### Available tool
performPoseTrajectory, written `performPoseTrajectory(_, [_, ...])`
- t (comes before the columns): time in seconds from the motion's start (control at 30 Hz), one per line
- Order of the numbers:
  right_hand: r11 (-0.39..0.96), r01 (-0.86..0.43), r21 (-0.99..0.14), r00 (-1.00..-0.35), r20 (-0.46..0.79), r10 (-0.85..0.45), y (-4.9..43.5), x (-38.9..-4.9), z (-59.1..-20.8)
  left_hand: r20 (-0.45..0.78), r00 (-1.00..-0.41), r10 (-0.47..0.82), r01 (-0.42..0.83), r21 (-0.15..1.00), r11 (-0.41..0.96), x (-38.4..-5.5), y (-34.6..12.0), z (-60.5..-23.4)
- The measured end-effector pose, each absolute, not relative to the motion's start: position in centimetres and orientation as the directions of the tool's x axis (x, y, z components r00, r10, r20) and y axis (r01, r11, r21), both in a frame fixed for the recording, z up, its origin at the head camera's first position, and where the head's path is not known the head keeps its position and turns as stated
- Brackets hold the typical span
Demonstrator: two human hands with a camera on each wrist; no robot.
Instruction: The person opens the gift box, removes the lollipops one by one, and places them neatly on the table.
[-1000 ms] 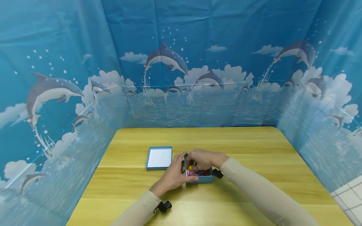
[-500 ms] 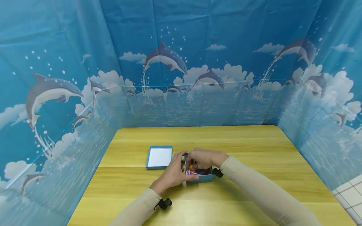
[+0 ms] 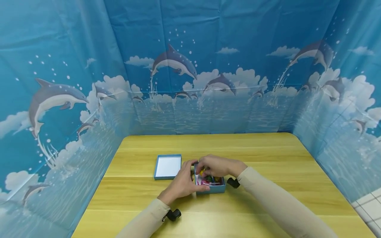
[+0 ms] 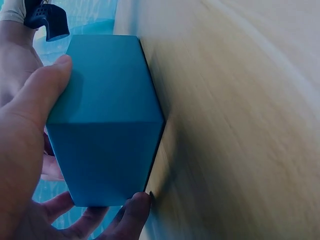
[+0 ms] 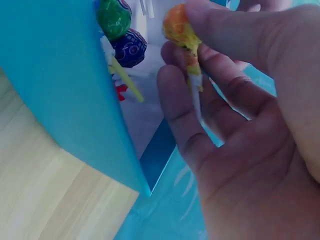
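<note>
My left hand [image 3: 182,183] grips a blue box [image 3: 212,189] at its left end, thumb along the near wall. In the left wrist view, its fingertips lie against the end of the box [image 4: 105,160]. Over the box's open top, my right hand [image 3: 218,166] pinches a lollipop in an orange and yellow wrapper [image 5: 177,27] between thumb and fingers. The lollipop's white stick points down across the fingers. Inside the box lie a green lollipop [image 5: 114,19], a dark blue lollipop [image 5: 131,49] and other candies, partly hidden by the right hand.
A square blue lid [image 3: 168,167] with a white inside lies upturned on the yellow wood table [image 3: 143,198], left of the box. A blue curtain [image 3: 190,112] printed with dolphins stands around the table's back and sides.
My right hand has lifted slightly and shifted right, uncovering more candies in the box. The left hand has stayed on the box; the lid lies where it was.
</note>
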State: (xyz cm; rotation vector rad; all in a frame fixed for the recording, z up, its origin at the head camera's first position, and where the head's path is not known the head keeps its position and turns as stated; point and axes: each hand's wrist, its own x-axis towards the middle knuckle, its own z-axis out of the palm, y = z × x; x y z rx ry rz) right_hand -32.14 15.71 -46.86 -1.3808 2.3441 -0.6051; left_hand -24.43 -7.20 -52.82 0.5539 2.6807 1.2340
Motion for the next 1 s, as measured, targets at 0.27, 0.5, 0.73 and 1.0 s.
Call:
performPoseTrajectory(0.27, [0.410,-0.733,-0.542,-0.492,0.007,-0.871,16.6,-32.0,-47.1,0.021,-0.918,0.395,0.276,0.750,0.601,-24.4,-7.2,-52.7])
performPoseTrajectory(0.5, [0.392,-0.745,-0.539,-0.530,0.123,-0.839,17.6,-31.8,-47.5,0.007,-0.921,0.390,0.265,0.744,0.613,-24.6,-7.3,-52.9])
performPoseTrajectory(0.73, [0.430,-0.718,-0.547,-0.603,0.181,-0.777,18.6,-31.7,-47.7,-0.006,-0.922,0.387,0.253,0.746,0.615,-24.8,-7.2,-52.8])
performPoseTrajectory(1.0, [0.460,-0.706,-0.539,-0.647,0.226,-0.728,19.6,-31.9,-47.8,-0.024,-0.926,0.378,0.236,0.744,0.625,-24.9,-7.2,-52.6])
